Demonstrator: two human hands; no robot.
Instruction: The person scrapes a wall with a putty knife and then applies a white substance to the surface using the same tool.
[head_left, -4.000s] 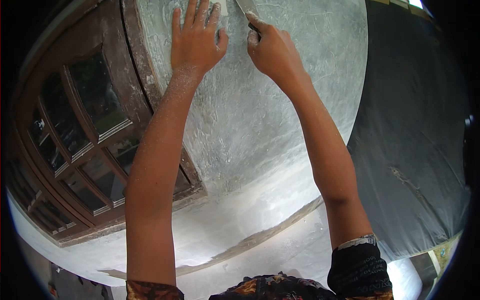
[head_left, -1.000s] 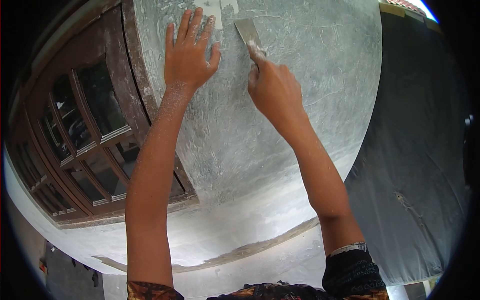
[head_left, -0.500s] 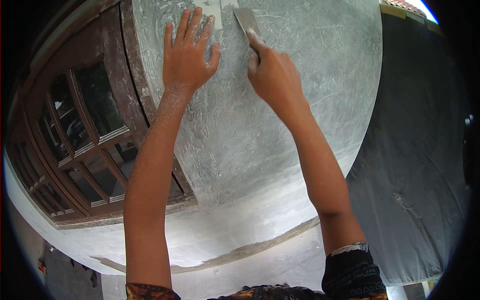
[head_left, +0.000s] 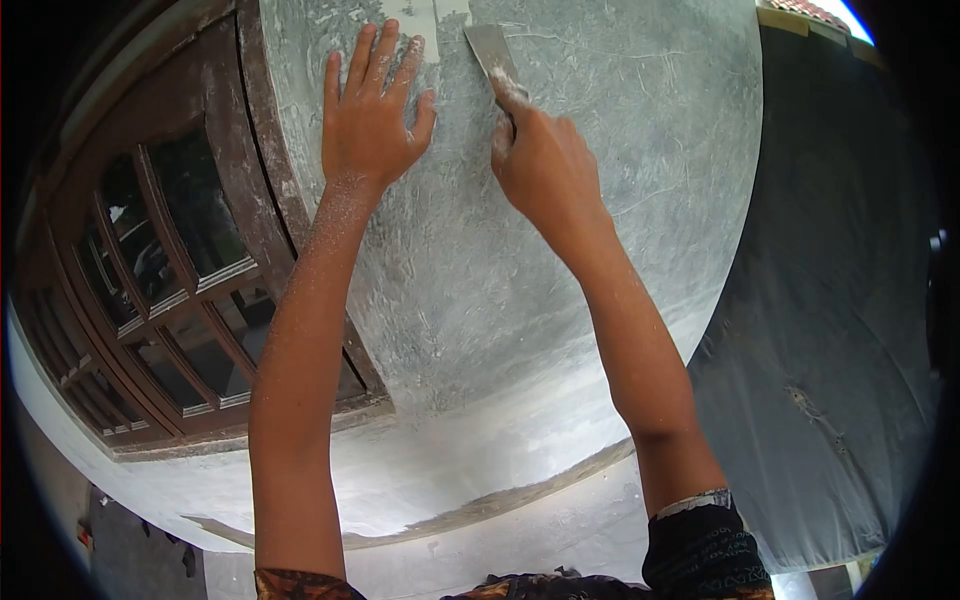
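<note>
My left hand (head_left: pixel 372 115) lies flat against the grey plastered wall (head_left: pixel 480 290), its fingers spread and dusted with white powder. In my right hand (head_left: pixel 548 160) is a putty knife (head_left: pixel 492 60), gripped by its dark handle, most of which my fingers hide. The metal blade points up and to the left, at the wall, with white residue near the handle. A pale, smooth patch (head_left: pixel 425 25) shows on the wall at the top, between my left fingertips and the blade.
Left of my arm is a brown wooden window (head_left: pixel 150 250) with glass panes and a worn frame. A large dark sheet (head_left: pixel 830 330) hangs at the right. Lower down, the wall is whitish, with a rough ledge (head_left: pixel 500 505) along it. Red roof tiles (head_left: pixel 815 12) show at the top right.
My right hand and the putty knife have shifted slightly down in view. My left hand stays flat on the wall, nearly unmoved, and the whole view has shifted a little.
</note>
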